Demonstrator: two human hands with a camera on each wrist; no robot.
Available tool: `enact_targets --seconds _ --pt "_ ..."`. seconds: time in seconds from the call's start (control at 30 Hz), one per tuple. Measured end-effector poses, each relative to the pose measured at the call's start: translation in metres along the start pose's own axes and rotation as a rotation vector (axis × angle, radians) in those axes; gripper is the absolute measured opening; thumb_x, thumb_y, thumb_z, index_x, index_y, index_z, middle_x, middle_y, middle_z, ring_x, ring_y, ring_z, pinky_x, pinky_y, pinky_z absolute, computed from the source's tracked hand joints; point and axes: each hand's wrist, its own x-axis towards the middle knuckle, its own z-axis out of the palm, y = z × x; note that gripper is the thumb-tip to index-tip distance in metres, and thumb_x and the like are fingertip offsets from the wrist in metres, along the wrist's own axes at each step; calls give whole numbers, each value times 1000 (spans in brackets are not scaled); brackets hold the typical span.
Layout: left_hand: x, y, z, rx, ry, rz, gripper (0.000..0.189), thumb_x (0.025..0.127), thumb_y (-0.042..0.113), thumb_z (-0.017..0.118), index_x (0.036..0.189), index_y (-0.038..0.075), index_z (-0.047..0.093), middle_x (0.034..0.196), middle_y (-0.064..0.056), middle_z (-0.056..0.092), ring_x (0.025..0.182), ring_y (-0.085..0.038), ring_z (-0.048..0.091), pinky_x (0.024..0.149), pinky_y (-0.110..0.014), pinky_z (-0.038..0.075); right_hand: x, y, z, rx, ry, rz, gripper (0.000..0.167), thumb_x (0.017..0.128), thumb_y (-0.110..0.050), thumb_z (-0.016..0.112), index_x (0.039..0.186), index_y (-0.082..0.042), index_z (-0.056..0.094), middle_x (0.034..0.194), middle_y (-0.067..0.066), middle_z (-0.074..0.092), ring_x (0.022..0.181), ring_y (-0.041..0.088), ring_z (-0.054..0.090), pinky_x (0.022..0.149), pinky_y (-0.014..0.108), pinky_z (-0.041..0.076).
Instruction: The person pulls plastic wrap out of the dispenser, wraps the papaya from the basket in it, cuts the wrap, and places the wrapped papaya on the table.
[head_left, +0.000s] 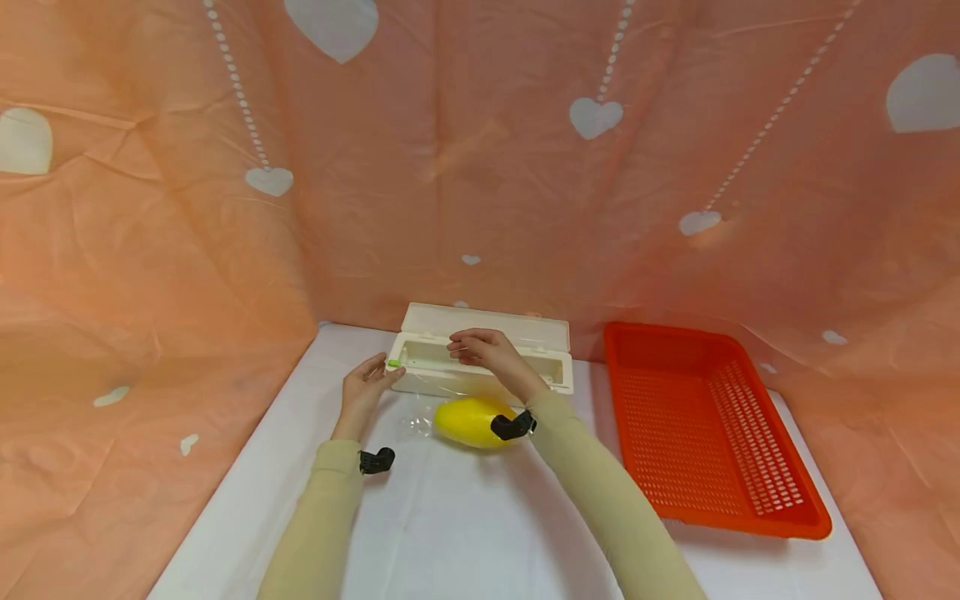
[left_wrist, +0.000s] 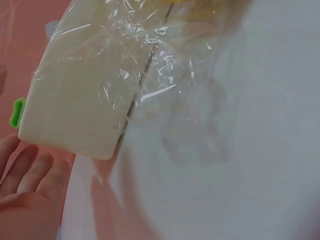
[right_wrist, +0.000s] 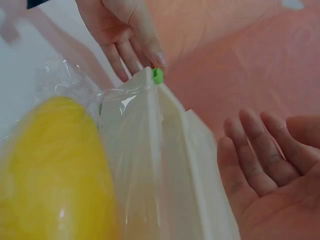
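A long cream-white box (head_left: 480, 382) with its lid (head_left: 487, 325) raised lies across the table. A small green slider (head_left: 394, 363) sits at its left end. Beside that end is my left hand (head_left: 365, 392), fingers loosely extended; its thumb is close to the slider, and whether it touches cannot be told. Over the box's open top hovers my right hand (head_left: 495, 354), holding nothing, with fingers loosely bent in the right wrist view. A yellow rounded oblong thing (right_wrist: 60, 175) lies in front of the box under clear plastic film (left_wrist: 150, 65), which also runs over the box's front.
A red-orange plastic basket (head_left: 675, 433) with perforated walls stands on the right of the white table (head_left: 442, 533). An orange cloth (head_left: 487, 167) with white hearts hangs behind and along the sides. Black wrist cameras (head_left: 377, 461) are worn on both sleeves.
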Motion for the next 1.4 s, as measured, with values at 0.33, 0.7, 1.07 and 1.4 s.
enact_targets --seconds 0.33,0.7,1.07,1.4 --pt "3 -1 11 0 26 29 62 78 4 79 133 -2 53 137 -18 49 123 -26 50 86 -23 51 44 19 24 -22 -98 22 35 103 -10 43 130 11 51 124 29 56 116 35 55 100 42 44" --pt "7 -9 14 25 82 99 51 79 5 79 126 0 61 128 -21 57 115 -25 56 77 -13 51 67 30 46 -99 -119 12 28 100 -1 46 123 11 57 118 26 61 112 34 58 97 41 47" --pt "10 -6 13 -11 77 128 52 78 -4 76 126 -6 58 127 -26 55 119 -29 53 87 -18 49 78 43 59 -97 -102 -51 26 98 4 46 118 15 58 114 29 61 110 34 59 93 33 49" --pt "14 -11 12 -22 91 113 50 78 -9 74 125 -6 59 125 -25 57 116 -30 55 79 -14 50 78 48 76 -230 57 -49 18 88 7 64 105 10 67 99 21 69 89 25 67 70 24 55"
